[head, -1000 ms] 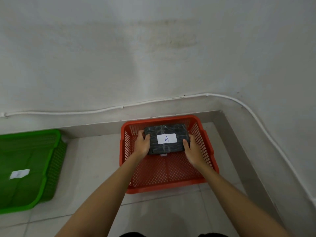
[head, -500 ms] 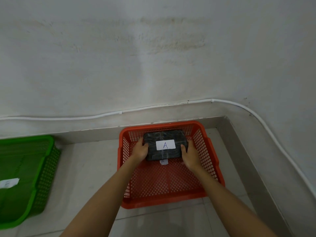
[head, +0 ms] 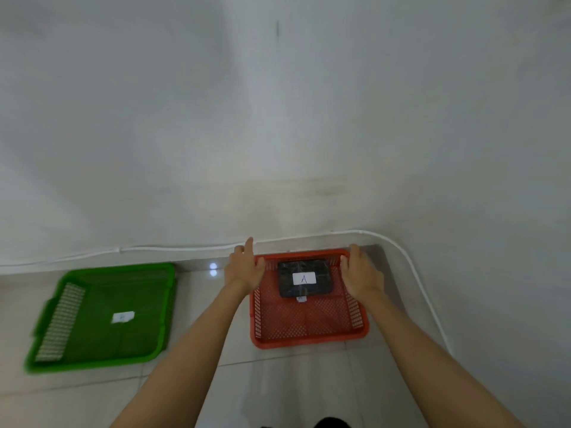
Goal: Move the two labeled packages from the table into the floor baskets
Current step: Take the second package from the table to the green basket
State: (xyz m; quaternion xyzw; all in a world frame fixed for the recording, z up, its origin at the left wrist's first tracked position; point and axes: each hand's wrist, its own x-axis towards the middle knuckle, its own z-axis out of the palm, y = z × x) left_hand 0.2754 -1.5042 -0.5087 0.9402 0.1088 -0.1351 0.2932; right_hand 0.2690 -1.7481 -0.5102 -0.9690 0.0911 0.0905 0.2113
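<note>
A black package with a white label "A" [head: 304, 278] lies flat in the far half of the red floor basket [head: 309, 333]. My left hand [head: 244, 268] is above the basket's far left corner, fingers spread, holding nothing. My right hand [head: 360, 273] hovers over the far right rim, also spread and empty. Neither hand touches the package. To the left, the green floor basket [head: 102, 359] holds only a small white label [head: 122, 317] on its bottom. No second package is in view.
Both baskets stand on a pale tiled floor against a white wall. A white cable [head: 173, 249] runs along the wall's base and bends down the right side. A grey skirting corner sits just right of the red basket.
Both hands have let go of the package "A" and lifted apart to the basket's far corners. The package now rests in the red basket. The view has risen and pulled back.
</note>
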